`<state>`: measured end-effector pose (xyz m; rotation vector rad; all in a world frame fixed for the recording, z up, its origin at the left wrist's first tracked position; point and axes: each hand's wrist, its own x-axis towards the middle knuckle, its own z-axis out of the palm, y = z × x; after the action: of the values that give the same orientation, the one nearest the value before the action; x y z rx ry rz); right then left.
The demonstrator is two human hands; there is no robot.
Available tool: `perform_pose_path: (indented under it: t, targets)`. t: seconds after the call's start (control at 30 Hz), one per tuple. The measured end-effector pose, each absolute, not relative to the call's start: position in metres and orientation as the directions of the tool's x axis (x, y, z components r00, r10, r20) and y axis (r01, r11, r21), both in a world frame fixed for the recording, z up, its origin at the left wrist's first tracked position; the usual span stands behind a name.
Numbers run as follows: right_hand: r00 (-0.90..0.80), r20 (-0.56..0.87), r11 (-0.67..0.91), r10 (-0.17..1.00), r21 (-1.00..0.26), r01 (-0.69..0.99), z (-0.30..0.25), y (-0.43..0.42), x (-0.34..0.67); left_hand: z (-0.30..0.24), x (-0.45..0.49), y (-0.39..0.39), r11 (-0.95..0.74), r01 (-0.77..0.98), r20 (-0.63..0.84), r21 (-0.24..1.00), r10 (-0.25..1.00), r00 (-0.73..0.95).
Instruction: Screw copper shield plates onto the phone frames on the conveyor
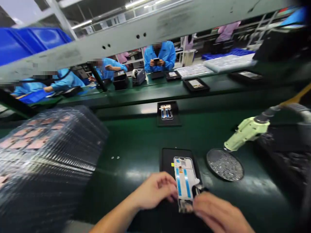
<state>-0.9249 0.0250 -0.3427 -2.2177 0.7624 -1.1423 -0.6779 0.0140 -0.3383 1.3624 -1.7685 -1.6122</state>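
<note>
R hand (pixel 217 208) curled, L hand (pixel 155 191) half-open, both at phone frame (pixel 182 183), lwr half; can't tell grip.

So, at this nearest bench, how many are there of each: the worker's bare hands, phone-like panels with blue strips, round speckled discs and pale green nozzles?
Bare hands: 2 (left hand, right hand)
Panels with blue strips: 2 (near panel, far panel)
Round speckled disc: 1
Pale green nozzle: 1
Total: 6

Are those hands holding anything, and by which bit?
A phone frame, by its lower left edge, in the left hand. The right hand is at the frame's lower right corner; exactly what it grips, I can't tell.
</note>
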Motion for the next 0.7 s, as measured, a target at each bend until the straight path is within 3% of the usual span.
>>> perform_pose_path:
  t: [0.1,0.17,0.23,0.33,0.53,0.7]
  targets:
    - [0.149,0.361,-0.39,-0.921,-0.831,-0.397,-0.352,-0.004,-0.942,-0.348,-0.684,-0.032,0.186,-0.657,-0.031,0.73,-0.952,-0.304]
    - [-0.006,0.214,-0.194,-0.977,-0.9,-0.39,-0.359,-0.026,-0.944,-0.358,-0.693,-0.057,0.26,-0.714,0.035,0.65,-0.949,-0.314]
    - [-0.077,0.138,-0.1,-0.987,-0.923,-0.371,-0.366,-0.045,-0.939,-0.368,-0.703,-0.074,0.333,-0.754,0.07,0.566,-0.931,-0.359]
    - [-0.06,0.109,-0.077,-0.992,-0.915,-0.395,-0.373,-0.063,-0.926,-0.378,-0.713,-0.086,0.41,-0.776,0.093,0.479,-0.903,-0.42]
    - [0.092,0.176,-0.196,-0.98,-0.774,-0.602,-0.382,-0.06,-0.91,-0.383,-0.71,-0.085,0.446,-0.797,0.135,0.407,-0.892,-0.431]
    - [0.086,0.029,-0.067,-0.996,-0.872,-0.486,-0.384,-0.054,-0.908,-0.379,-0.704,-0.07,0.439,-0.808,0.16,0.393,-0.898,-0.41]
